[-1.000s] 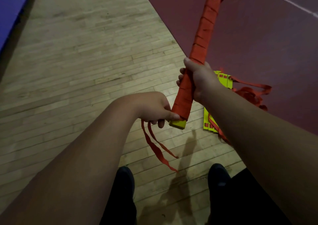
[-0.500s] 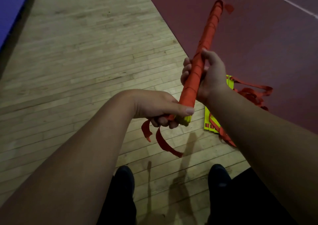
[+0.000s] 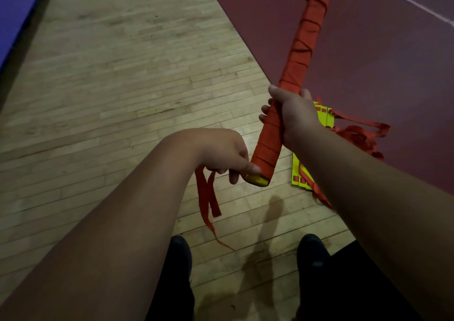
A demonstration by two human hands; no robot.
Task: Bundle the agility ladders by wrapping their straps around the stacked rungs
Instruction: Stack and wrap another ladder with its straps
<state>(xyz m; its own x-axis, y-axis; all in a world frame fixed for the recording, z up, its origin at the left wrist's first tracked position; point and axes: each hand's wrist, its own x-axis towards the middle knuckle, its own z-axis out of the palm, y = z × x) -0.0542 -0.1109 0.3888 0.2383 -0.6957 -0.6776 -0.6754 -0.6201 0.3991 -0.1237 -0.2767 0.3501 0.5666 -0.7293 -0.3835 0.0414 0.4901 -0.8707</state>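
The right hand grips the middle of the strap-wrapped rung bundle, held slanted above the wood floor, while the left hand pinches the loose strap tails at its near end, which likely need pulling taut and tucking under a wrap.

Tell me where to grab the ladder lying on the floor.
Probably the near left edge of the flat yellow rungs, coming from the left: that edge lies bare, while the red straps cross the stack and tangle off its far right.
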